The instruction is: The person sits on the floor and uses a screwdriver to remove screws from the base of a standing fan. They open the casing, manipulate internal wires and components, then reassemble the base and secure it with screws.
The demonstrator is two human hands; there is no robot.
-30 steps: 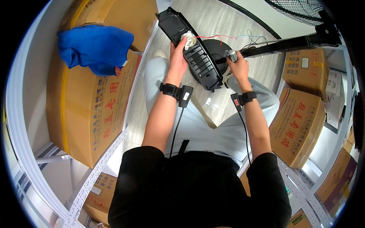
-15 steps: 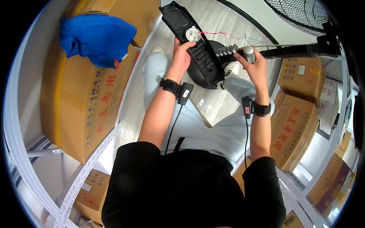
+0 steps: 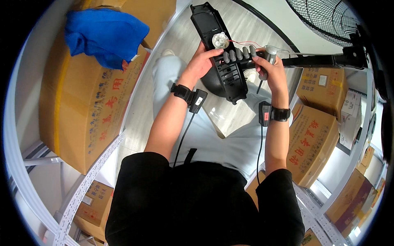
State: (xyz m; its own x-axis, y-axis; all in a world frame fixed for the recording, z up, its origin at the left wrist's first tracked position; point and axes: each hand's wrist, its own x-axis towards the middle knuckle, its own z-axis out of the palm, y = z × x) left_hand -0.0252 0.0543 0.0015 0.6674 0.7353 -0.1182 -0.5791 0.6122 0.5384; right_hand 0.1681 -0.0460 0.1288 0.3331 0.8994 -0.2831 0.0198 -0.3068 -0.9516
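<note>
My left hand [image 3: 200, 63] is closed on the edge of a long black plastic housing [image 3: 206, 25], thumb on top. A round whitish motor-like part [image 3: 221, 40] with red wires sits on the housing. In my right hand [image 3: 274, 71] is a screwdriver [image 3: 263, 74] with a grey handle, its shaft pointing down toward me. The same hand's fingertips grip one end of a row of grey push buttons [image 3: 239, 54]. That row lies over the slotted part of the housing; whether it is seated there I cannot tell.
A black pole [image 3: 314, 61] runs right from behind the housing, near a mesh fan grille [image 3: 324, 20]. Under the housing is a round black base [image 3: 210, 85]. Cardboard boxes [image 3: 82, 102] stand on shelving at both sides, a blue cloth [image 3: 104, 35] on the left.
The housing and my left hand have shifted slightly right. My right hand has brought the button row left over the housing and turned it, so its rounded button faces show. The screwdriver's shaft now shows.
</note>
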